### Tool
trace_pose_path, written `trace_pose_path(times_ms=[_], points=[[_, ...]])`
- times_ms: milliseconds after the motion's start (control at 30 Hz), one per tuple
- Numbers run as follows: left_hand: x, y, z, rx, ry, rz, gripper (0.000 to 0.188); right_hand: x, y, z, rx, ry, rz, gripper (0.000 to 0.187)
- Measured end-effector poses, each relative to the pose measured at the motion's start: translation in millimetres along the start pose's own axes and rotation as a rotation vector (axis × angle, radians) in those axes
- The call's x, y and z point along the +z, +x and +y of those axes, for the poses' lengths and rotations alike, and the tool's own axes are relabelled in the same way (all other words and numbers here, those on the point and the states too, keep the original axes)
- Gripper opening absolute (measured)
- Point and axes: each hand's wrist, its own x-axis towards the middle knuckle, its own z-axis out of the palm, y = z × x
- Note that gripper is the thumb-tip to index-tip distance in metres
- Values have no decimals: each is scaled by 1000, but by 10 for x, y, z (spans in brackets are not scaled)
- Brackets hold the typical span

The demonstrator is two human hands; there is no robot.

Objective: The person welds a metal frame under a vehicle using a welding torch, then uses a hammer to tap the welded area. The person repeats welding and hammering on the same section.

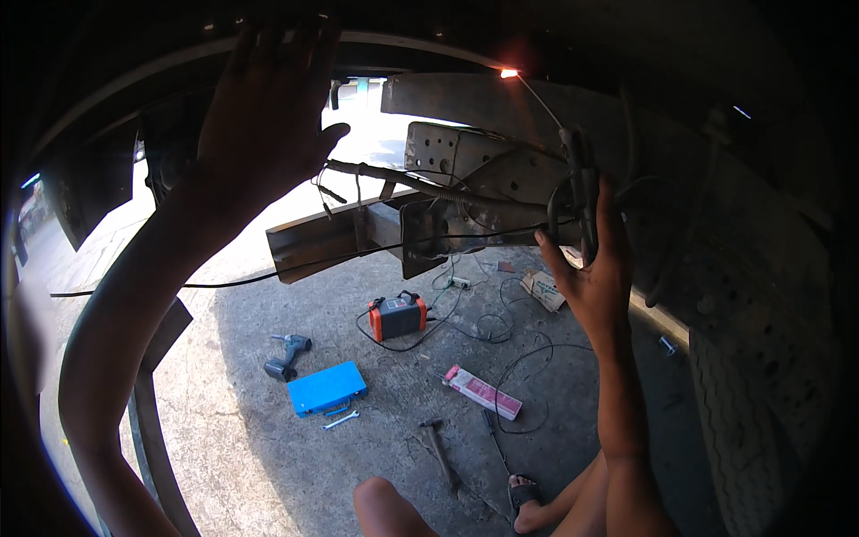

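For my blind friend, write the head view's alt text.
The right hand holds an electrode holder, its welding rod glowing at the tip, while the left hand is raised. Below on concrete: welding machine, cordless drill, blue case, hammer.

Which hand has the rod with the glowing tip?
The right hand, gripping the dark holder of the rod; the left hand is raised, open.

Left hand (264, 112) too dark for detail, tyre (747, 438) partly beyond the lower edge
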Motion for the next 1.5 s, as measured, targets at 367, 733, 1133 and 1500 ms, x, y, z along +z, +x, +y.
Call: trace_pose_path(times_ms=[367, 733, 1133, 1500], points=[[-99, 12, 38, -24, 27, -100, 98, 3, 45, 1, 26, 8, -3, 94], [-119, 27, 51, -17, 68, -141, 97, 32, 36, 59, 18, 1, 4, 94], [-59, 22, 38, -14, -3, -76, 91, -3, -39, -54, 35, 59, -40, 91], [-12, 9, 42, -17, 44, -94, 88, 75, 10, 11, -34, -54, -16, 94]])
